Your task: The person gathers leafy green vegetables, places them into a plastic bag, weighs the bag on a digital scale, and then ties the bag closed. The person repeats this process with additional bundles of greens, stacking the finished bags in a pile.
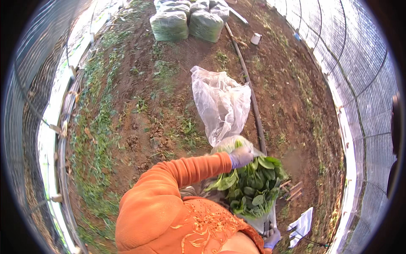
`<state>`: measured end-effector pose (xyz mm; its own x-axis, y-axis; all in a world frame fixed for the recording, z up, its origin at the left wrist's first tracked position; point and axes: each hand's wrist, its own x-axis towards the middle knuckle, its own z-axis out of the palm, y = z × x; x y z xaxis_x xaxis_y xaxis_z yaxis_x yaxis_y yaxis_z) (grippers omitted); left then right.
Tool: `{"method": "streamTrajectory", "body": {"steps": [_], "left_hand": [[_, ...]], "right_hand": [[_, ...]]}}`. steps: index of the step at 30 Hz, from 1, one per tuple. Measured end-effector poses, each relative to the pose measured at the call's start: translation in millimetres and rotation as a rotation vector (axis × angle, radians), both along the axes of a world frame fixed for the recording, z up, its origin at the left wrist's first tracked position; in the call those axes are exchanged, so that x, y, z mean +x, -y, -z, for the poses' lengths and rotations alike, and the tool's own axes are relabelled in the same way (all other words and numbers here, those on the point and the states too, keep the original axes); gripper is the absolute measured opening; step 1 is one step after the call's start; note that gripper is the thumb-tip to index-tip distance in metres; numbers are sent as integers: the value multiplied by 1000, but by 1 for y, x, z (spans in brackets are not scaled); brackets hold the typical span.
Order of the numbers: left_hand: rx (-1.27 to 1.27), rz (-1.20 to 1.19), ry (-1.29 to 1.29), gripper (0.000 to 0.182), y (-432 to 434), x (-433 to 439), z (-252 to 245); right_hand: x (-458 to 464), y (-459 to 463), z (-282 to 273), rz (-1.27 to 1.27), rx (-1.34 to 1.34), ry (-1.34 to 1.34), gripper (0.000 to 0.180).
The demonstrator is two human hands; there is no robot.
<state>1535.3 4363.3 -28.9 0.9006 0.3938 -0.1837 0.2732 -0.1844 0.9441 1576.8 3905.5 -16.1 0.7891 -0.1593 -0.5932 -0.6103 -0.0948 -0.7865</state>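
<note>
Leafy greens [253,187] fill the opening of a clear plastic bag [233,143] directly in front of me. My left hand [241,157], in a pale purple glove, reaches across to the far side of the greens and grips the bag's rim there; its fingertips are partly hidden. At the near right side, my right hand [271,237], gloved too, holds the bag's near edge, with plastic stretched up from its fingers. Beyond the bag, a crumpled empty plastic bag [222,104] lies on the soil.
Several filled plastic bags [169,27] stand at the far end. A long pole [245,73] lies along the ground, near a white container [256,38]. Short sticks [295,190] and a white plastic piece [300,226] lie at right. Weeds [101,136] grow at left; netting [364,95] walls both sides.
</note>
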Motion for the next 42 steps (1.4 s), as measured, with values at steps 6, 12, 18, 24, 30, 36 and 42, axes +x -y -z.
{"method": "streamTrajectory", "body": {"steps": [6,12,18,24,30,36,42], "left_hand": [[-15,-24,-168,31,-206,34,19],[-54,-212,-160,19,-400,31,73],[235,-213,-29,11,-585,-18,133],[433,-172,232,9,-816,51,99],[-131,-252,-35,26,-1031,110,33],[-217,-393,-125,21,-1198,148,72],[661,-217,173,12,-1381,198,155]], "right_hand": [[63,-221,30,48,71,-61,25],[134,-436,20,-2,-13,-94,26],[174,-650,18,-225,-53,74,22],[197,-845,-2,-210,-84,76,27],[213,-1046,-3,-162,116,-3,27],[278,-1234,70,-150,63,-59,30],[384,-1443,71,-467,-74,97,25]]}}
